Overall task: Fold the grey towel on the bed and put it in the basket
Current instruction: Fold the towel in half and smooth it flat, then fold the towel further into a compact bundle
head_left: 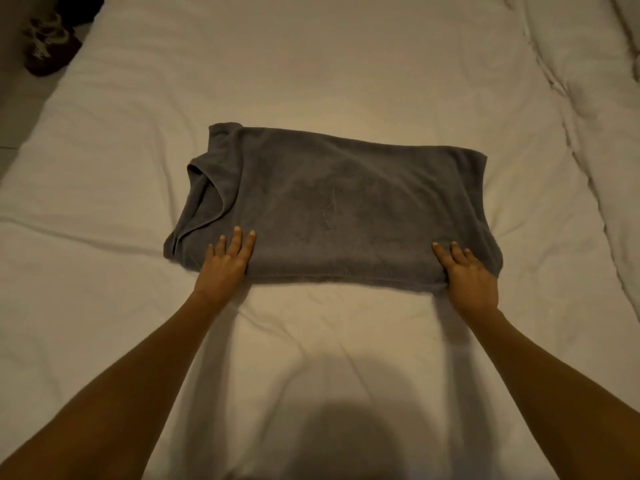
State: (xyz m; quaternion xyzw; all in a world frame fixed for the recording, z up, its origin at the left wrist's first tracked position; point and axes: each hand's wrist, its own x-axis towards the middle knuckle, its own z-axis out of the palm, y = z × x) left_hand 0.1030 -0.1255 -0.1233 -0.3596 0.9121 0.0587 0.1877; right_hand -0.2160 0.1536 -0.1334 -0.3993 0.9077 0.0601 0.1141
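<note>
Grey towel (332, 206) lies folded into a wide rectangle, mid-bed on the white sheet (311, 81); loose layers show at its left end, w/ one corner sticking out far-left. Left hand (225, 261) rests flat on the near-left edge, fingers straight & spread. Right hand (467, 275) lies flat on the near-right corner, fingers straight — neither grip holds anything. A rumpled white duvet (595, 133) runs along the right side. Far left, off the bed: a dark item (48, 43), blurred.
</note>
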